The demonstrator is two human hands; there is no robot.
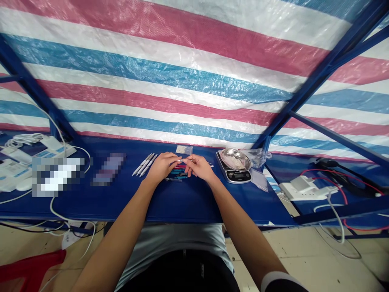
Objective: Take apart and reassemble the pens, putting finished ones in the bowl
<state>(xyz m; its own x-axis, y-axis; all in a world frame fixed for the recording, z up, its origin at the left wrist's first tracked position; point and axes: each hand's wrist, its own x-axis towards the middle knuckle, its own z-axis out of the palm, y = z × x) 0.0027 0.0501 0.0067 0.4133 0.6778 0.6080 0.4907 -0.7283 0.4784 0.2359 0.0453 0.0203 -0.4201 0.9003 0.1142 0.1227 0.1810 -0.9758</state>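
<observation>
My left hand (164, 165) and my right hand (199, 166) meet over the blue table, with the fingers of both pinched on a slim white pen (181, 160). Much of the pen is covered by the fingers. Beneath the hands lies a loose group of red, blue and dark pens or pen parts (179, 173), partly hidden. Several white pens (145, 164) lie side by side just left of my left hand. Behind the hands, against the striped sheet, rests a small clear bag (184, 149) with pale bits in it.
On the right stands a digital scale (238, 176) bearing a metal bowl (226, 156), with plastic bags (259, 179) beside it. Power strips (54, 150) and white cables crowd the left. Another socket strip (299, 190) sits far right. Blue frame posts (285, 109) flank the table (188, 207).
</observation>
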